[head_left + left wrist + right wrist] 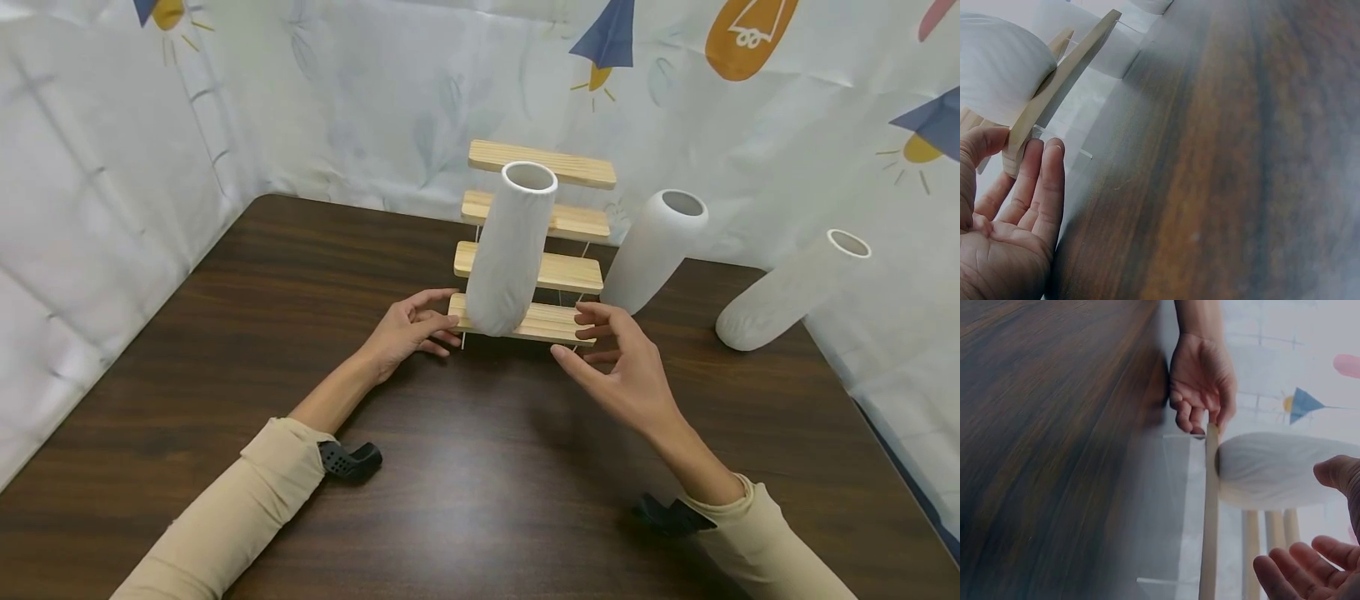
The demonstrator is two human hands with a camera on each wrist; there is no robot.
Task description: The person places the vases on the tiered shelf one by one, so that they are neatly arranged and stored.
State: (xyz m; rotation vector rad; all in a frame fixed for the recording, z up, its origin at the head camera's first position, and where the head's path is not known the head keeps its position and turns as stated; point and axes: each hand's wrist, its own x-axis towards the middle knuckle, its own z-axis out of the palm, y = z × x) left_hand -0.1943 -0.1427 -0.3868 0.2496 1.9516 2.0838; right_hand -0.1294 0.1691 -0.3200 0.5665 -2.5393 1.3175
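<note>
A tiered display stand of pale wooden planks (551, 323) on thin clear supports stands at the back of the table. On its lowest plank rests a white ribbed vase (512, 250), upright. My left hand (408, 333) pinches the left end of that plank, thumb on top and fingertips at its underside, as the left wrist view shows. Near the plank's right end is my right hand (626, 367), its fingers spread and relaxed around nothing. In the right wrist view the right hand's fingers (1300, 569) are apart from the vase and the plank edge.
Right of the stand, a second white vase (652, 250) stands close behind the right hand. A slimmer white vase (795, 292) is near the right edge of the dark wooden table (465, 483). A patterned white curtain (360, 108) hangs behind the table.
</note>
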